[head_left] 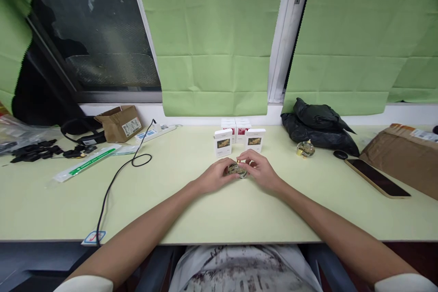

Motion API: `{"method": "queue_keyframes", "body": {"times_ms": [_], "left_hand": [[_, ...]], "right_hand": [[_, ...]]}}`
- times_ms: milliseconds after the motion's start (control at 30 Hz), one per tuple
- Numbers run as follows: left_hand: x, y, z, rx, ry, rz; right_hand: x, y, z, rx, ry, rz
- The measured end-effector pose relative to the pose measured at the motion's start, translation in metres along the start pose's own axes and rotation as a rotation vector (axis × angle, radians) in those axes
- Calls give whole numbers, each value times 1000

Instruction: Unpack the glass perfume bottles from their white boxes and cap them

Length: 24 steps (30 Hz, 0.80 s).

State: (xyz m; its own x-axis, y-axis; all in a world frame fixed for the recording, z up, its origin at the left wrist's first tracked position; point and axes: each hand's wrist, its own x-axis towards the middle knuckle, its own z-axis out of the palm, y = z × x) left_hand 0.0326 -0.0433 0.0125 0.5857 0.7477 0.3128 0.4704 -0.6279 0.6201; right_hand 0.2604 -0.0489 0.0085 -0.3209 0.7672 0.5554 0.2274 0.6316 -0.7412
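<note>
A small round glass bottle [237,170], patterned and with a gold top, rests on the table between my hands. My left hand [215,174] is closed round its left side. With thumb and index finger, my right hand [259,168] pinches the gold top [238,162], most of which the fingertips hide. Just behind stand a white box with a picture [223,144] and a second white box [254,140], both upright. Farther back are white and red boxes [236,128]. A similar gold-topped glass bottle [305,148] sits to the right.
Black plastic bags [318,128], a mouse [340,154], a phone [376,178] and a large brown parcel [404,155] lie at right. At left are a black cable [118,175], a power strip [155,132], an opened carton [120,124] and a green-white packet [87,163].
</note>
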Motion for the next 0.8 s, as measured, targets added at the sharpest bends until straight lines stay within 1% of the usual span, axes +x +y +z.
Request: {"method": "queue_keyframes", "body": {"times_ms": [167, 467, 800], "left_hand": [[0, 0, 0, 9, -1, -5], [0, -1, 1, 18, -1, 0], [0, -2, 1, 9, 3, -5]], "right_hand": [[0, -2, 0, 16, 8, -3], [0, -2, 2, 91, -11, 46], [-1, -3, -1, -34, -17, -35]]}}
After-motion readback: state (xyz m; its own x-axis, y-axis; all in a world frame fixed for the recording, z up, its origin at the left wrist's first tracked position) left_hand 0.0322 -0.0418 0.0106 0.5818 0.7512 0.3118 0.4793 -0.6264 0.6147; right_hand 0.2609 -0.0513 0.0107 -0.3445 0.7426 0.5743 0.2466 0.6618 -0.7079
